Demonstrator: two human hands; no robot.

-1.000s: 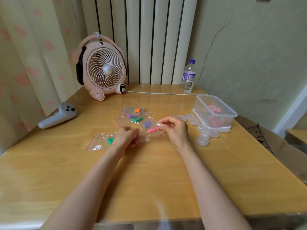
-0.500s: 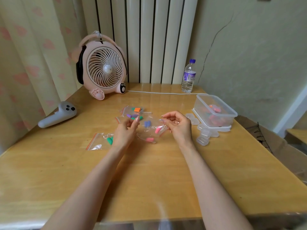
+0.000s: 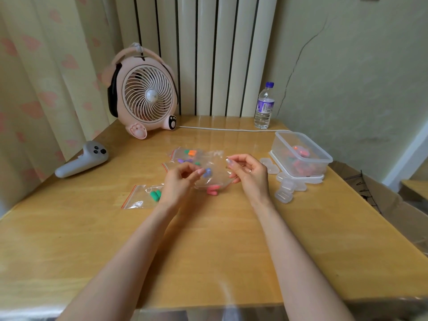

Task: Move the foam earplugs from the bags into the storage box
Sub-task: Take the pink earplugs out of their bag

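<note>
A small clear zip bag (image 3: 214,176) is held just above the table between both hands, with pink earplugs (image 3: 212,190) sagging at its bottom. My left hand (image 3: 178,184) pinches its left edge and my right hand (image 3: 249,173) pinches its right edge. A second bag with green earplugs (image 3: 155,195) lies to the left. More bags with orange, purple and green earplugs (image 3: 191,153) lie behind. The clear storage box (image 3: 324,159), open and holding several earplugs, stands at the right.
Small clear plastic cases (image 3: 285,193) and lids lie beside the box. A pink fan (image 3: 146,96) stands at the back left, its white cord (image 3: 222,129) running right. A water bottle (image 3: 264,106) stands at the back; a white controller (image 3: 83,162) lies at the left.
Both hands lifted the bag with the pink earplugs off the table and drew apart, stretching it; the pink earplugs slid down to the bag's bottom.
</note>
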